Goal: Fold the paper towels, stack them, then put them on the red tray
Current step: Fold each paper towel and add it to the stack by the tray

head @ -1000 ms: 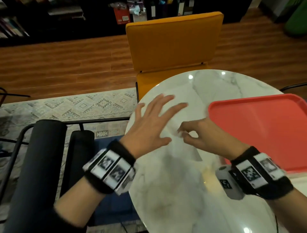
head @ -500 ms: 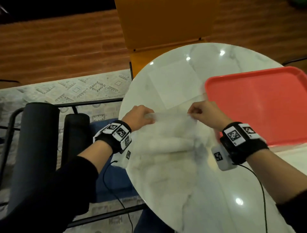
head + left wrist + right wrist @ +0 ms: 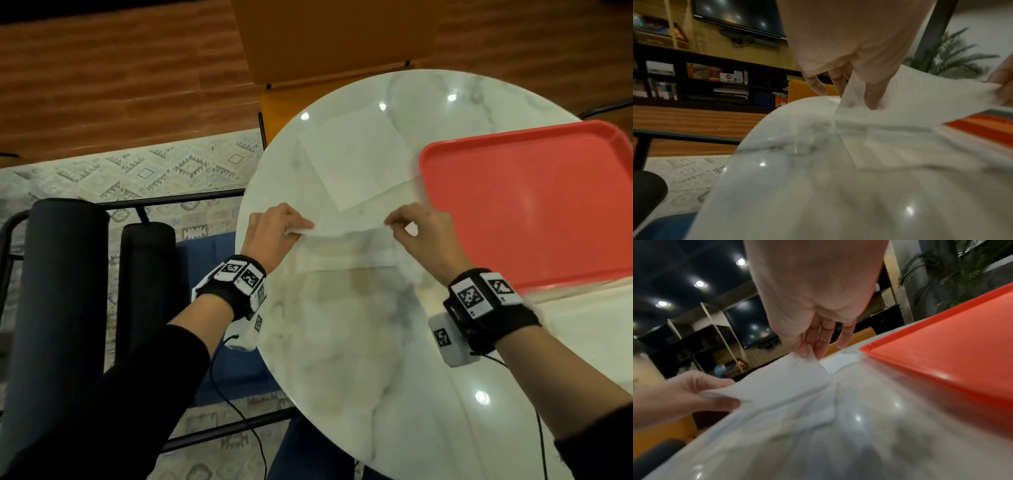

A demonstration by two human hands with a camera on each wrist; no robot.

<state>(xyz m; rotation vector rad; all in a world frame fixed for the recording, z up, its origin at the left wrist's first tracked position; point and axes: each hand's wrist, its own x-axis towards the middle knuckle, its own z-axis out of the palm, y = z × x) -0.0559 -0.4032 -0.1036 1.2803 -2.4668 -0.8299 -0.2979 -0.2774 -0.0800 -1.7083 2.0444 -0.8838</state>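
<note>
Between the two hands, above the near-centre of the marble bench [image 3: 342, 359], one paper towel [image 3: 346, 236] was held up by its upper corners. The left hand [image 3: 270, 236] pinched the left corner between thumb and fingers; the right hand [image 3: 424, 236] pinched the right corner likewise. Both grips were pressed onto the sheet, neither spread. The lower part of the sheet appeared to trail onto the bench surface, though blur in the wrist views made the contact line uncertain.

Orientation: the held edge, which was the long axis as presented, ran left to right across the person, roughly level. The sheet hung from that edge toward the person.

A second paper towel [image 3: 352, 161] lay flat on the bench farther out, its right edge near the red tray [image 3: 534, 205]. The tray sat at the right of the bench and carried nothing visible.

Risks noted, as judgement:
- The sheet is thin and was under slight tension between two pinches; pulling the hands apart could tear it.
- Uneven lowering of the corners would give a skewed fold with mismatched edges.
- The held sheet hung just near the flat one; dragging it could shift or crumple that sheet.
- The tray rim stood close to the right hand and could snag the corner.
</note>
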